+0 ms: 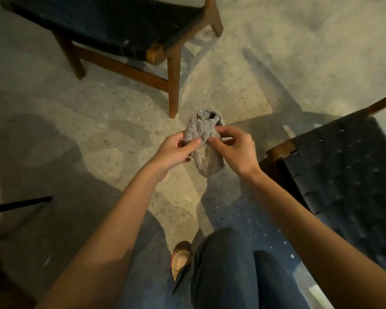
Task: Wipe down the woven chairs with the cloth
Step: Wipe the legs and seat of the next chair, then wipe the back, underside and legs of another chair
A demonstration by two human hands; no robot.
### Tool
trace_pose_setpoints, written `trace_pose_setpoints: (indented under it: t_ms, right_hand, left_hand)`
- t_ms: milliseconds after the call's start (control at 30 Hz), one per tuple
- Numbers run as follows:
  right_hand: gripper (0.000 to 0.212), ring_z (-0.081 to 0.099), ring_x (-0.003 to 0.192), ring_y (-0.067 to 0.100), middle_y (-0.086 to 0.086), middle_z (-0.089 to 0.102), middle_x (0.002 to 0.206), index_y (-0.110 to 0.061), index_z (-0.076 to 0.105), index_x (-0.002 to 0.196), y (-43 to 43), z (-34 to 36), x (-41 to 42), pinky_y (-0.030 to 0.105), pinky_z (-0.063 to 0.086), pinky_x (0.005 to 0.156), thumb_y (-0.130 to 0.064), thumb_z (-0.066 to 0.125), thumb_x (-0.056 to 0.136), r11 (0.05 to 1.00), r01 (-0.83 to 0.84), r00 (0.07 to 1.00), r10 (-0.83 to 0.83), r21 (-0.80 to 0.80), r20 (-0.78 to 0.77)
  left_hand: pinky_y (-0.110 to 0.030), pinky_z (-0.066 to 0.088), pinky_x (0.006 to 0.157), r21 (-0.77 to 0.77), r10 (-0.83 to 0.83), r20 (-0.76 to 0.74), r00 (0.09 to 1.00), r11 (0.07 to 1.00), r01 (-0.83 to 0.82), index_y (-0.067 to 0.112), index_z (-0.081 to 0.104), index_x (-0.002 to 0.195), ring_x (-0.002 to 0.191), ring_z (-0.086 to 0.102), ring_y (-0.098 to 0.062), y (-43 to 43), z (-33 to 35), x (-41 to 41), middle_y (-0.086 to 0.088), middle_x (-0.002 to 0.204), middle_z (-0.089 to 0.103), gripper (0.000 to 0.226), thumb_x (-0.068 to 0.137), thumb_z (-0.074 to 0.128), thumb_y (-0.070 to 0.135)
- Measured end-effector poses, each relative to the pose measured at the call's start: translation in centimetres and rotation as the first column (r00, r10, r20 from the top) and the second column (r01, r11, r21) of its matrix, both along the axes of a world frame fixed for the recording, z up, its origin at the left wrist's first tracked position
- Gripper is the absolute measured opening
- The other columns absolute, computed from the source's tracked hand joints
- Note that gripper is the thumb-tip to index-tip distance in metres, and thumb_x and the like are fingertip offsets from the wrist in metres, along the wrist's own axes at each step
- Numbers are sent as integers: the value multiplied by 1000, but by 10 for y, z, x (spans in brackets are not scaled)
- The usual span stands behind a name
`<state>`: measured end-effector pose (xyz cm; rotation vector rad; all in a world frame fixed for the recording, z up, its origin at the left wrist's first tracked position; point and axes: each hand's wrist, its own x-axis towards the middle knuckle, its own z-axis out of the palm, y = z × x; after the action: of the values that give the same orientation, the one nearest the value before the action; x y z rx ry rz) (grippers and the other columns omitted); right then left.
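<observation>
Head cam: both hands hold the grey cloth (204, 139) in mid-air over the speckled floor (112, 117), between two woven chairs. Left hand (176, 150) pinches its left edge, thumb on top. Right hand (235, 148) grips the right side, fingers curled round it. Cloth is bunched, lower end hanging. Far chair (103, 21) ahead-left, near chair (348, 172) on the right; cloth touches neither.

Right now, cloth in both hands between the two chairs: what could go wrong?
1. The left hand and right hand only pinch the bunched cloth over the floor; it may slip and pick up grit.
2. The cloth's lower end looks brownish; wiping with that part may smear the woven seat at right.
</observation>
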<state>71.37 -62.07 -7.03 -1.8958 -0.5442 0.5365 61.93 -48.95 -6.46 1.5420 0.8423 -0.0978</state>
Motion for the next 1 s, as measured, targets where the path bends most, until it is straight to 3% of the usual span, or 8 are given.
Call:
trace_pose_setpoints:
  t_ms: [133, 267, 467, 633, 733, 800, 900, 1000]
  right_hand:
    - [14, 63, 79, 1, -9, 68, 91, -21, 68, 99, 3, 114, 11, 21, 54, 71, -23, 70, 85, 999, 42, 999, -42, 1, -11]
    - [12, 66, 84, 12, -5, 67, 92, -21, 66, 95, 7, 223, 17, 30, 57, 74, -24, 70, 85, 997, 76, 996, -76, 4, -36]
    - [12, 66, 77, 10, -10, 64, 87, -26, 62, 89, 10, 338, 29, 23, 57, 68, -22, 72, 83, 991, 132, 990, -130, 36, -52]
    - [11, 66, 79, 14, -3, 65, 90, -22, 61, 89, 14, 381, 53, 23, 56, 63, -20, 71, 84, 984, 163, 983, -154, 76, -102]
    - [13, 64, 71, 7, -4, 64, 84, -24, 59, 85, 18, 389, 82, 19, 52, 56, -17, 70, 85, 971, 214, 968, -197, 104, -155]
    - [13, 65, 69, 8, -1, 64, 84, -21, 58, 85, 23, 387, 110, 21, 54, 55, -14, 69, 85, 964, 239, 961, -216, 118, -174]
    - [16, 67, 76, 22, 7, 63, 89, -19, 55, 86, 31, 379, 162, 33, 58, 60, -10, 67, 86, 955, 273, 949, -247, 117, -195]
    - [21, 64, 81, 20, 0, 59, 90, -21, 50, 90, 39, 372, 224, 30, 58, 62, -10, 67, 86, 942, 324, 940, -310, 87, -139]
  left_hand:
    - [-21, 51, 71, 31, -44, 36, 998, 999, 42, 29, 58, 112, 96, 62, -7, 9, 111, 14, 6, 107, 65, 22, 91, 60, 34]
    - [-25, 52, 80, 74, -97, 69, 993, 993, 92, 30, 56, 109, 97, 60, -6, 17, 221, 25, 8, 106, 64, 20, 90, 60, 36]
    - [-8, 50, 70, 124, -128, 170, 977, 986, 107, 33, 55, 105, 85, 59, 11, 27, 337, 39, 16, 100, 63, 18, 89, 63, 34]
    - [-8, 50, 70, 166, -121, 236, 964, 983, 83, 28, 54, 115, 91, 59, 11, 32, 376, 68, 12, 108, 61, 30, 87, 65, 33]
    - [-12, 50, 71, 292, -92, 262, 961, 956, 12, 23, 52, 116, 101, 60, -3, 37, 381, 101, 4, 115, 61, 37, 85, 68, 34]
    - [-7, 47, 69, 351, -109, 281, 953, 936, 4, 22, 53, 117, 102, 59, -5, 42, 377, 132, 3, 115, 62, 40, 83, 69, 34]
    - [-4, 46, 71, 376, -168, 256, 952, 925, 63, 28, 51, 116, 101, 57, 0, 54, 370, 191, 8, 113, 61, 40, 82, 70, 39]
    - [-17, 50, 81, 345, -276, 219, 936, 919, 190, 30, 51, 119, 107, 56, -1, 68, 367, 263, 11, 115, 58, 41, 83, 67, 42]
